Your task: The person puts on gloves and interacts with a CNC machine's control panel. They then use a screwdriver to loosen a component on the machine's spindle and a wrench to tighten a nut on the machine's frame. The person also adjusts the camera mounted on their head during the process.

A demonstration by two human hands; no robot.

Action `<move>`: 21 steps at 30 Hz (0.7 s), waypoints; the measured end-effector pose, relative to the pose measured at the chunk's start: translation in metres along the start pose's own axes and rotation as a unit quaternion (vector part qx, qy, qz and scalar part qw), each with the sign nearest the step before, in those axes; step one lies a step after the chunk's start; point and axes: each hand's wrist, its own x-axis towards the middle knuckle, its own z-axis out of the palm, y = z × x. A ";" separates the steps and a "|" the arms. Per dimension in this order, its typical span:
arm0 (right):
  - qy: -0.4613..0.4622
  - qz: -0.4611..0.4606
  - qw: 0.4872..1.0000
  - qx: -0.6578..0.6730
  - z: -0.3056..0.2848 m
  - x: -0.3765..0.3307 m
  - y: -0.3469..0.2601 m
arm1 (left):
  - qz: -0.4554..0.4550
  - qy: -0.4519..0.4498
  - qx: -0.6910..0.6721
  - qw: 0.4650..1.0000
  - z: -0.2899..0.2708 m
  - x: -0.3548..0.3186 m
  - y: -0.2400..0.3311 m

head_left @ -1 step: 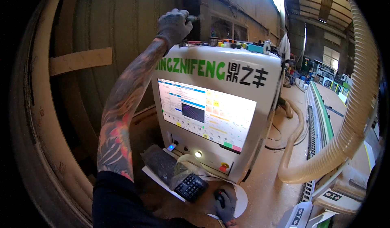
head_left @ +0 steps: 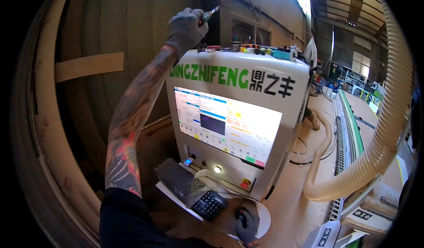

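A thin metal-tipped tool (head_left: 210,13) is held tight in the gloved left hand (head_left: 185,27), high above the white control box (head_left: 238,78). It could be dropped onto the small coloured things (head_left: 260,50) on top. The black mouse (head_left: 241,214) is covered by the right hand (head_left: 247,223).

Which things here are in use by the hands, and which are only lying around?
In use:
- left hand gripping a slim tool above the control cabinet
- right hand on the mouse

Lying about:
- keyboard under plastic wrap
- small items on the cabinet top
- ribbed dust hose
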 end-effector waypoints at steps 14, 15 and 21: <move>0.106 0.068 0.758 0.640 -0.072 0.251 -0.173 | 0.304 -0.061 -0.392 0.866 -0.133 -0.181 0.163; 0.129 0.075 0.763 0.629 -0.075 0.250 -0.168 | 0.324 -0.067 -0.398 0.856 -0.129 -0.182 0.164; 0.253 0.087 0.808 0.525 -0.098 0.227 -0.148 | -0.009 -0.194 -0.340 0.920 -0.013 -0.046 0.053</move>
